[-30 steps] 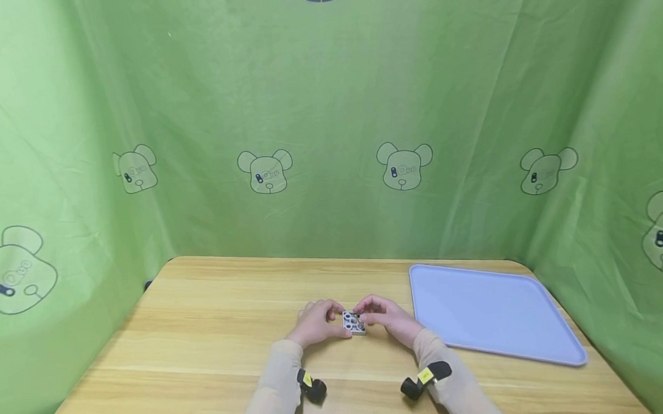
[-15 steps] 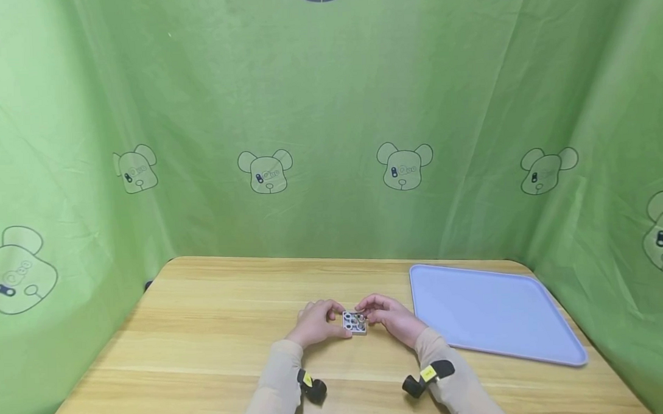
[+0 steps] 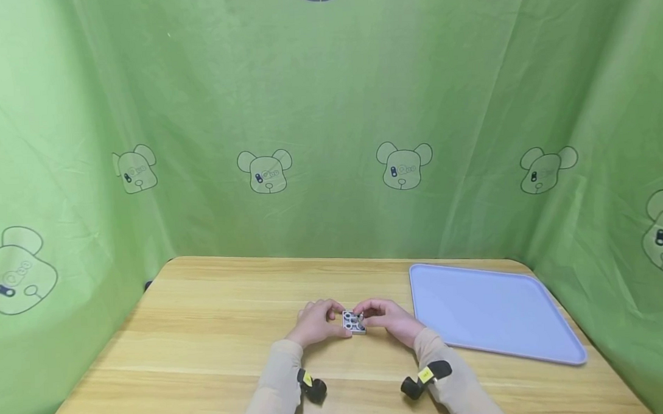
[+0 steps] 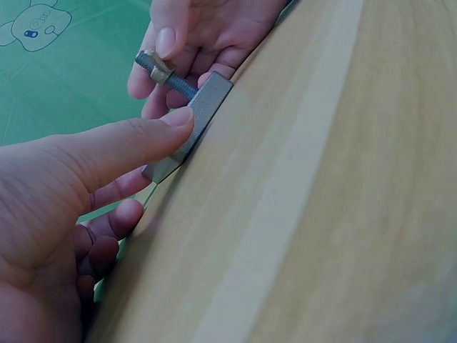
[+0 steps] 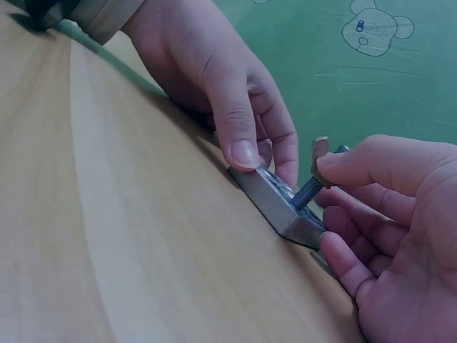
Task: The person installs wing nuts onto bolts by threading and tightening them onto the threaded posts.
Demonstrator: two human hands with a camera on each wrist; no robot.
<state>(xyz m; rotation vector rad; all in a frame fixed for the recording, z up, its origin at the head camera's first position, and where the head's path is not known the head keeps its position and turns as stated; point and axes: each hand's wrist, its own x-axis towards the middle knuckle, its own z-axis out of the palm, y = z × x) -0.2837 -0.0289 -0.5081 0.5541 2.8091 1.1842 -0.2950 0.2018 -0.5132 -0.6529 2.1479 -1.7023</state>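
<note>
A small square metal block [image 3: 349, 329] with ringed holes lies on the table between the two hands. From its top a threaded bolt [image 5: 307, 194] sticks up, carrying a brass-coloured wing nut [image 5: 320, 151] partway along the thread. My left hand [image 3: 316, 324] grips the block's left side, thumb on the near edge and fingers on the far one. At the wing nut, my right hand [image 3: 391, 319] pinches with thumb and index finger, the index partly hidden behind the nut. Its other fingers curl loosely beside the block's right end.
A flat lavender tray [image 3: 494, 311] lies on the right of the wooden table [image 3: 215, 333], just beyond the right hand. Green printed curtains [image 3: 327, 97] enclose the back and sides. Each sleeve carries a black strapped camera [image 3: 314, 390].
The right thumb and fingers drew back slightly to the right half a second ago and have now returned to the wing nut. The left hand and the block stay in place.
</note>
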